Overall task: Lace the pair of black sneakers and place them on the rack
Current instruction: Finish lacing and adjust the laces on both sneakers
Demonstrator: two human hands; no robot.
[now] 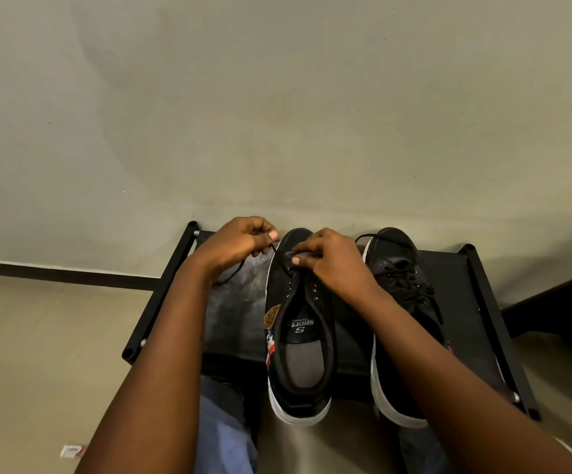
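Note:
Two black sneakers with white soles stand side by side on the black rack point(233, 302), toes toward the wall. The left sneaker point(298, 336) has open eyelets and a grey insole showing. My left hand point(240, 242) pinches one end of its black lace point(240, 265), pulled out to the left over the rack. My right hand point(332, 261) pinches the lace at the eyelets near the sneaker's toe. The right sneaker point(401, 278) is laced, and my right forearm crosses over its heel half.
The rack's black frame bars point(161, 295) run along both sides, and the rack stands against a plain wall point(277, 114) with a dark skirting. Tiled floor point(38, 354) lies to the left with a small paper scrap point(72, 451). Dark furniture point(558, 302) stands at the right.

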